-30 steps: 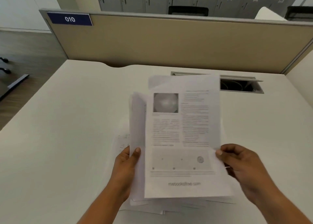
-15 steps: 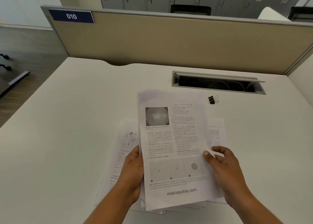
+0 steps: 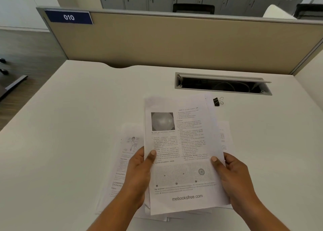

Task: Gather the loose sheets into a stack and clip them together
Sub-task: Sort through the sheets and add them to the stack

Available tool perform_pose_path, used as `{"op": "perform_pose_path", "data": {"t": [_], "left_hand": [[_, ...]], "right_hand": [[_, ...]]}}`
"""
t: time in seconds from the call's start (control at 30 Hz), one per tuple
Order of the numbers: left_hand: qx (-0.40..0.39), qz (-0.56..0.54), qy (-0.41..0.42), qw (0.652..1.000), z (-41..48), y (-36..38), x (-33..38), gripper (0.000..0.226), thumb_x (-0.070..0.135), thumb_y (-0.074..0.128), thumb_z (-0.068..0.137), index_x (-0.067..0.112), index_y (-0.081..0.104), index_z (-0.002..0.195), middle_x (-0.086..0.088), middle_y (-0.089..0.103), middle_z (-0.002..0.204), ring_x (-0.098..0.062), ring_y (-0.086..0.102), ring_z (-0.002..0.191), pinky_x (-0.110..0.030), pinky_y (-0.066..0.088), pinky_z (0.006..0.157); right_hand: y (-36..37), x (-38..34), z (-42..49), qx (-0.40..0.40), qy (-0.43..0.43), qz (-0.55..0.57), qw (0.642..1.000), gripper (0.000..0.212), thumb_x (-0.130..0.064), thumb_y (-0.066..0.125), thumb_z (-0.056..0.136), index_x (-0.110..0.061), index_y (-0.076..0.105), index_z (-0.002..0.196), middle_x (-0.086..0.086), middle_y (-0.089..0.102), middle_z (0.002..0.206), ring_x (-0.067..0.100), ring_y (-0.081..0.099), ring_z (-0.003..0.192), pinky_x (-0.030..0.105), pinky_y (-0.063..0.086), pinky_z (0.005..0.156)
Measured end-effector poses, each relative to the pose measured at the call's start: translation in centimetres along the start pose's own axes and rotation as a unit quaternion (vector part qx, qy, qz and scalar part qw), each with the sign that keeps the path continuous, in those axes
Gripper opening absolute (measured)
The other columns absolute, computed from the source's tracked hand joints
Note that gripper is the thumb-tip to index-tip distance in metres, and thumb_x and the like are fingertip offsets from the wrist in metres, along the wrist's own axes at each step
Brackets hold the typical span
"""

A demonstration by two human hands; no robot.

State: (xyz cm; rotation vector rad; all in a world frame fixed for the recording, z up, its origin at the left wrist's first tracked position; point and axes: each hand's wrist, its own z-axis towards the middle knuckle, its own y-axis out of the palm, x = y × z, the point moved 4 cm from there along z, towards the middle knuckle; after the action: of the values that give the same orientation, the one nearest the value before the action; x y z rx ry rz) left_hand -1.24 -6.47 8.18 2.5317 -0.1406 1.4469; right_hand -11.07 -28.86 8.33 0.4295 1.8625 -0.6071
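Pinching sheet stack [image 3: 176,143] at side edges with left grip [image 3: 139,171] and right grip [image 3: 233,176]. Under grips, on bench [image 3: 70,143]: loose sheets [image 3: 123,162]. Beyond right grip: binder clip [image 3: 217,101]. Best to tap edges square.

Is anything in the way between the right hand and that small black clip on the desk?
Nothing visible blocks it. The black metal binder clip sits beyond the right hand; only printed sheets lie flat between.
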Motion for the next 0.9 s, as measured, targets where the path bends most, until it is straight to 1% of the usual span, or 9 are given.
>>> {"op": "perform_pose_path", "data": {"t": [0.07,0.13,0.23,0.27,0.4,0.53,0.67,0.8,0.9], "left_hand": [[0.007,0.000,0.008,1.000,0.1,-0.5,0.2,0.023,0.020,0.055,0.101,0.021,0.070,0.119,-0.001,0.079,0.112,-0.025,0.076,0.100,-0.053,0.060,0.089],[0.020,-0.002,0.008,1.000,0.3,-1.1,0.3,0.023,0.021,0.056,0.101,0.021,0.069,0.119,-0.001,0.079,0.111,-0.027,0.077,0.098,-0.055,0.060,0.088],[0.031,-0.004,0.017,0.999,0.5,-2.1,0.5,0.023,0.021,0.056,0.101,0.021,0.069,0.119,0.000,0.080,0.109,-0.026,0.077,0.095,-0.053,0.061,0.085],[0.036,-0.007,0.018,0.999,0.5,-2.5,0.4,0.023,0.021,0.055,0.101,0.021,0.070,0.119,0.000,0.080,0.109,-0.026,0.077,0.096,-0.052,0.061,0.086],[0.053,-0.021,0.020,0.998,0.5,-4.2,-0.1,0.023,0.021,0.054,0.101,0.022,0.071,0.117,-0.001,0.080,0.108,-0.027,0.077,0.097,-0.048,0.060,0.083],[0.069,-0.027,0.014,0.997,0.4,-5.4,-0.8,0.024,0.022,0.054,0.100,0.021,0.071,0.118,-0.002,0.079,0.110,-0.030,0.075,0.098,-0.046,0.060,0.080],[0.078,-0.035,0.010,0.996,0.4,-6.0,-1.3,0.023,0.021,0.054,0.100,0.021,0.070,0.117,-0.002,0.080,0.108,-0.030,0.076,0.095,-0.042,0.062,0.073],[0.076,-0.042,0.011,0.996,0.2,-6.0,-1.3,0.024,0.020,0.054,0.100,0.019,0.070,0.119,-0.002,0.079,0.109,-0.030,0.075,0.097,-0.040,0.062,0.070],[0.083,-0.041,0.012,0.996,0.1,-6.2,-1.3,0.025,0.022,0.054,0.100,0.019,0.069,0.120,-0.003,0.079,0.111,-0.032,0.074,0.098,-0.040,0.062,0.070]], "right_hand": [[-0.1,-0.3,0.1,-0.022,0.006,0.008,1.000,0.020,-0.026,0.057,0.097,-0.020,0.076,0.096,-0.004,0.080,0.095,0.018,0.076,0.087,0.042,0.058,0.082],[-0.6,-0.5,0.4,-0.017,-0.005,-0.012,1.000,0.037,-0.043,0.046,0.097,-0.022,0.077,0.091,-0.006,0.079,0.091,0.013,0.075,0.083,0.036,0.056,0.075],[-2.2,0.2,1.4,0.022,-0.059,-0.132,0.989,0.051,-0.068,0.041,0.089,-0.028,0.073,0.087,-0.009,0.077,0.084,0.009,0.071,0.079,0.028,0.051,0.068],[-2.9,0.9,1.9,0.035,-0.064,-0.201,0.977,0.051,-0.071,0.042,0.086,-0.029,0.071,0.090,-0.010,0.076,0.090,0.009,0.069,0.083,0.026,0.049,0.069],[-5.2,4.1,3.8,0.081,-0.006,-0.434,0.897,0.060,-0.060,0.055,0.086,-0.017,0.060,0.126,0.009,0.062,0.129,0.029,0.063,0.109,0.040,0.051,0.088],[-5.7,6.2,4.3,0.074,0.080,-0.504,0.857,0.089,-0.072,0.060,0.074,-0.011,0.049,0.136,0.014,0.054,0.130,0.038,0.058,0.113,0.045,0.052,0.088],[-5.2,6.6,4.4,0.062,0.101,-0.496,0.860,0.088,-0.066,0.072,0.067,-0.008,0.047,0.129,0.015,0.053,0.122,0.038,0.060,0.108,0.044,0.054,0.083],[-5.3,6.4,4.8,0.050,0.120,-0.443,0.887,0.086,-0.051,0.084,0.064,-0.008,0.046,0.128,0.013,0.061,0.118,0.033,0.063,0.104,0.035,0.048,0.074],[-5.6,6.4,5.2,0.054,0.127,-0.383,0.914,0.057,-0.038,0.086,0.068,-0.011,0.054,0.106,0.005,0.067,0.102,0.027,0.065,0.087,0.033,0.047,0.067]]}}
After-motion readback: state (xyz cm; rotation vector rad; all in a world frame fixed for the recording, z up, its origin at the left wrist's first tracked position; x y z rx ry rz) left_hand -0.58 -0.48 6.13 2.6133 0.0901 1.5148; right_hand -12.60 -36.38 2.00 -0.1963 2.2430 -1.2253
